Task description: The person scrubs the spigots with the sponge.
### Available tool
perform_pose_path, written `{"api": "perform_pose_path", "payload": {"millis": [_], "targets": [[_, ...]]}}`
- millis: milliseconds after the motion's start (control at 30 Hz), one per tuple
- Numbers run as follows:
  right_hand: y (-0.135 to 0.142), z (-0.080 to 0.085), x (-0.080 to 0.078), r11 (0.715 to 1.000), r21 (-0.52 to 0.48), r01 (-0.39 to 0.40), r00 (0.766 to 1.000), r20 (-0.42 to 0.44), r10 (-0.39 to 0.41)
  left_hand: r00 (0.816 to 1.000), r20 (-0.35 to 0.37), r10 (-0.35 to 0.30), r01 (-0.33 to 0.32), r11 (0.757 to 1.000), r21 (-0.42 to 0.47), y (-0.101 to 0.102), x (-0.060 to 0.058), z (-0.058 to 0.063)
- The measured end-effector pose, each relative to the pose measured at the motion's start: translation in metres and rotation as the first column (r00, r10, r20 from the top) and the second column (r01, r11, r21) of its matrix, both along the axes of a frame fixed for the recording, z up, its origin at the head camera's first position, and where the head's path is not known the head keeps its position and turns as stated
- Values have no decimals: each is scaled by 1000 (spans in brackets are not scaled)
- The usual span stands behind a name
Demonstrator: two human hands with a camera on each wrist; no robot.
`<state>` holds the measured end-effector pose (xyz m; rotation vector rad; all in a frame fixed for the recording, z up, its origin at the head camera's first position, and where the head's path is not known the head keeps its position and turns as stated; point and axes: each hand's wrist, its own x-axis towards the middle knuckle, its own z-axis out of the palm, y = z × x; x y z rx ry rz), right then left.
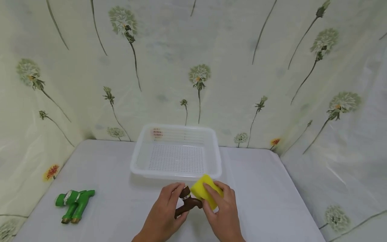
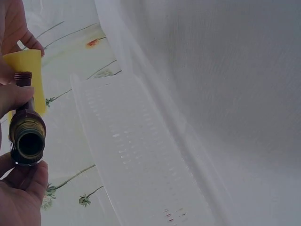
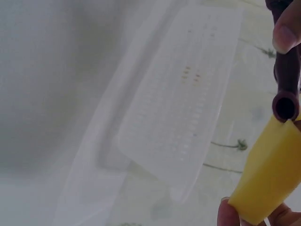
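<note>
A brown tap (image 1: 191, 203) with a silver collar is held up in front of the basket by my left hand (image 1: 161, 211), thumb and fingers on either side of its body. In the left wrist view the tap's threaded open end (image 2: 30, 141) faces the camera. My right hand (image 1: 225, 211) grips a yellow sponge (image 1: 201, 189) between thumb and fingers, at the tap's spout side. The right wrist view has the sponge (image 3: 268, 174) right at the mouth of the spout (image 3: 286, 107).
Behind the hands, a white perforated plastic basket (image 1: 216, 154) stands at the back of the white-covered table (image 1: 260, 188). Green taps (image 1: 80, 203) with brass-coloured ends lie close together at the left. Dandelion-patterned sheeting (image 1: 223, 84) encloses the back and sides.
</note>
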<state>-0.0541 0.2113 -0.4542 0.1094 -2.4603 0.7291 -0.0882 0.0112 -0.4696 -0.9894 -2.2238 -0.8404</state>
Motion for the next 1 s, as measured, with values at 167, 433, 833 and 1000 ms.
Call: {"api": "perform_pose_path", "payload": {"millis": [167,433,833,1000], "targets": [[10,0,5,998,-49,50,999,17,-50,1000,6,9,-9,1000,-16,0,0,0],[-1,14,19,999,-3,-41,997,-70,41,999,-32,22,-22,1000,14,0,-1,1],[8,-1,21,994,106,0,999,-51,5,998,-11,59,-58,997,49,-4,-1,1],[12,-4,23,994,106,36,999,-22,-34,998,1,55,-55,997,44,-3,-2,1]]}}
